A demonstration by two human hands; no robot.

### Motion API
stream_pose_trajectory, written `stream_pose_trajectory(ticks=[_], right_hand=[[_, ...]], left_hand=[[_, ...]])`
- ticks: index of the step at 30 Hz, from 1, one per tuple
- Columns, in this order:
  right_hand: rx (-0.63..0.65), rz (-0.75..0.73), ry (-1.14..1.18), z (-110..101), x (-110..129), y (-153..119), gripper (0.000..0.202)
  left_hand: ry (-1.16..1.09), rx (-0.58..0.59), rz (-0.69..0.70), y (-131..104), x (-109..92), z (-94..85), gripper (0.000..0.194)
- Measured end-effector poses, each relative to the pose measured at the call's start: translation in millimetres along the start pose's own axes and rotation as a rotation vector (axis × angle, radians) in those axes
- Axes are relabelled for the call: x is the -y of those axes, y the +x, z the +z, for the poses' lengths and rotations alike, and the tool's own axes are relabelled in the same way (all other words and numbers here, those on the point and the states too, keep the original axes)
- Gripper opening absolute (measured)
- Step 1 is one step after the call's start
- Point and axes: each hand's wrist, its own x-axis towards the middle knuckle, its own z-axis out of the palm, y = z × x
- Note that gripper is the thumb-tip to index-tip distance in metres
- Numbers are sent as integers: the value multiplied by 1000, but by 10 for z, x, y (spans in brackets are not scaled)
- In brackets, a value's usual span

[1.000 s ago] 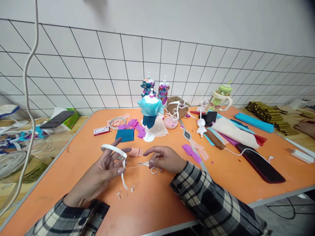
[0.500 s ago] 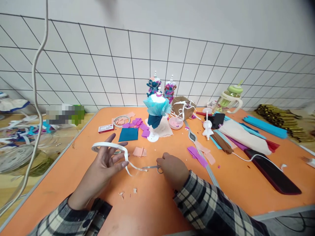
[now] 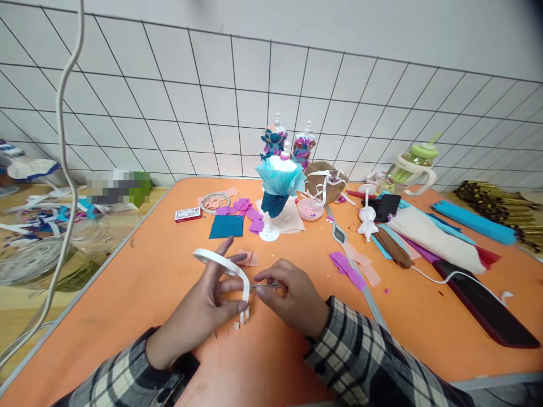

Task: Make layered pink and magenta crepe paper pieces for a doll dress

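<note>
Left hand (image 3: 207, 302): partly open, index finger raised; it has hold of the white tape roll (image 3: 235, 268), which sits tilted about the fingers, above the palm; the tape's free strip (image 3: 246, 291) hangs down at the thumb tip, on the side facing the other hand. Right hand (image 3: 299, 294): fingers curled, thumb and forefinger drawn near each other on the small scissors (image 3: 268, 286); most of the tool is hidden, and whether its blades are parted cannot be told; its tip points toward the strip, just beside it; contact cannot be confirmed. Pale pink pieces (image 3: 251, 258) lie on the orange table (image 3: 144, 271) beyond both hands.
</note>
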Motion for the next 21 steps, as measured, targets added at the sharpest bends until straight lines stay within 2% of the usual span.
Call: stream_pose_trajectory(ticks=[3,7,10,14,17,21], right_hand=[[50,132,244,101,6,8,24],[112,261,416,174,-59,26,22],[181,240,514,180,-104,29,20],[176,178,433,160,-86,26,14],[96,161,328,129,-46,19,6],[-39,72,173,83,-24,-6,11]], left_hand=[[31,137,-45,-40,18,95,115],[86,159,-50,-64,-9,90,118],[120,177,-42,-68,6,57,115],[114,175,-37,-69,50,58,113],[76,194,-58,-59,42,53,115],[55,220,-70,-54,0,-3,117]])
